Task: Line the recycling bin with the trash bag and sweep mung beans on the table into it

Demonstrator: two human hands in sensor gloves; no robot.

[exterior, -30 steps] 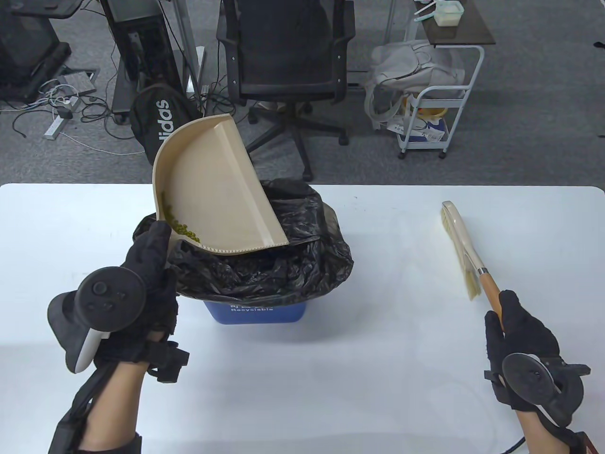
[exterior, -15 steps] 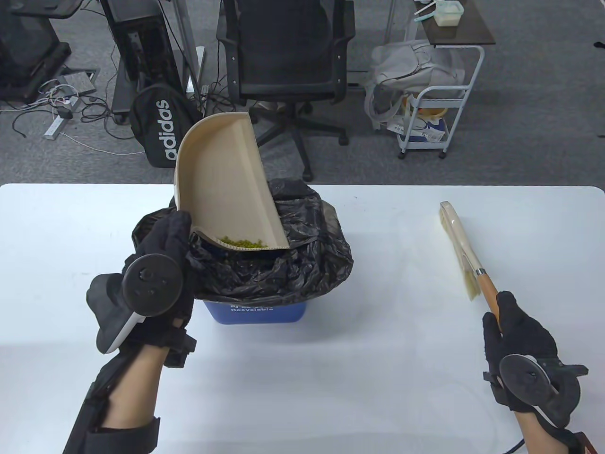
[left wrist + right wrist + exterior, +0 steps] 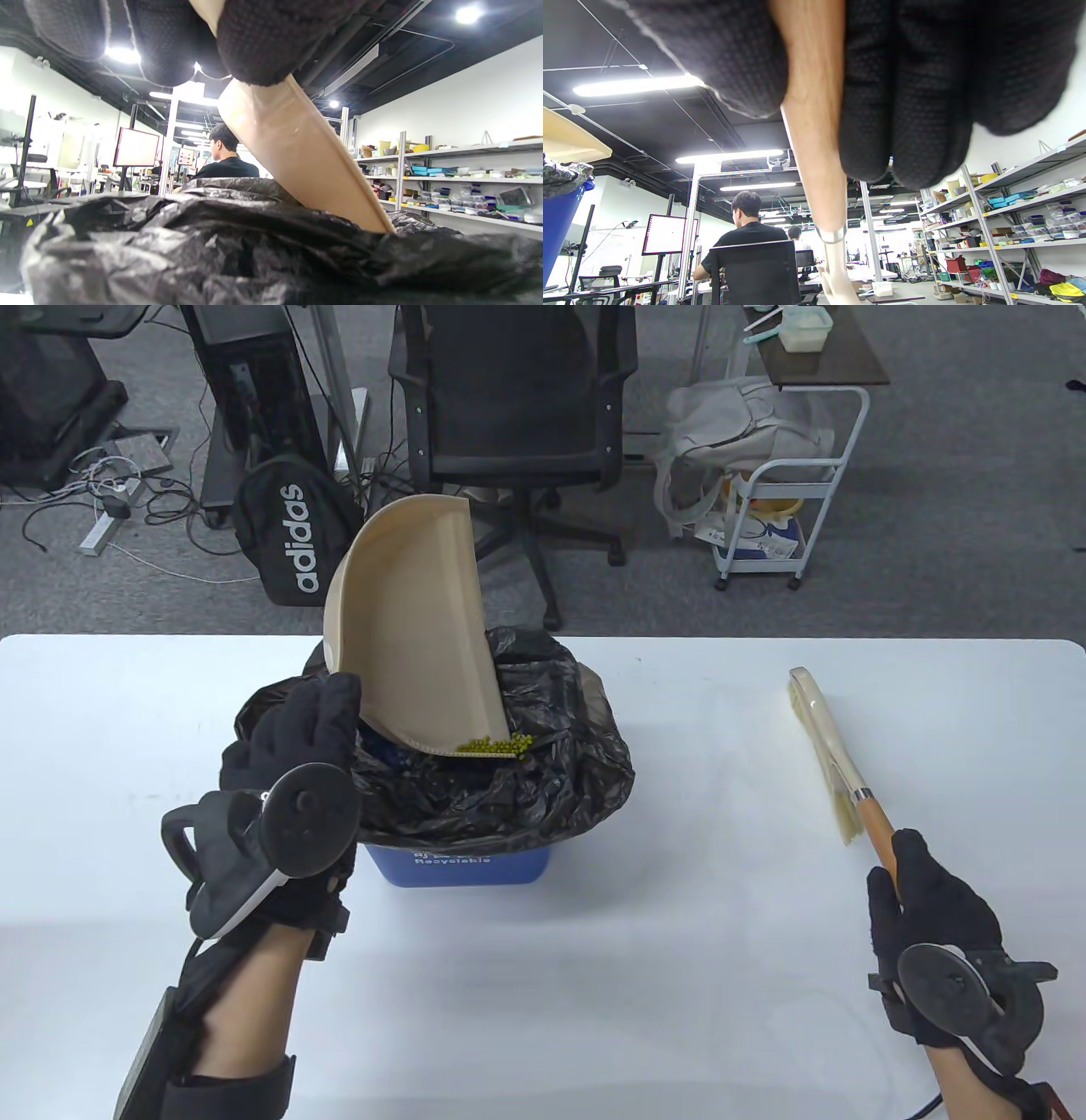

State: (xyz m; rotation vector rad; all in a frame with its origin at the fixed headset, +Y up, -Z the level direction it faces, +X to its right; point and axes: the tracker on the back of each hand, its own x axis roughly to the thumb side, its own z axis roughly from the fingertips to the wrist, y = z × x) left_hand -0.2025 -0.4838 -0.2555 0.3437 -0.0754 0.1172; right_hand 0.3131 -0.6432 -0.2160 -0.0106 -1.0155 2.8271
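My left hand (image 3: 293, 746) grips the handle of a beige dustpan (image 3: 416, 632) and holds it tipped steeply over the blue recycling bin (image 3: 458, 867). A black trash bag (image 3: 543, 776) lines the bin. Green mung beans (image 3: 496, 746) are gathered at the pan's lower lip, above the bag's opening. In the left wrist view the dustpan (image 3: 297, 156) slants down into the trash bag (image 3: 254, 254). My right hand (image 3: 929, 912) holds the wooden handle of a brush (image 3: 827, 746) that lies on the white table (image 3: 721, 916). The brush handle (image 3: 814, 140) fills the right wrist view.
Beyond the table's far edge stand an office chair (image 3: 513, 415), a black backpack (image 3: 293, 530) and a white cart (image 3: 780, 517). A person (image 3: 746, 237) sits with their back turned in the background.
My left hand has turned the dustpan steeper and shifted it right. The beans slid from the pan's left corner along to its lower lip. The right hand and brush have stayed put.
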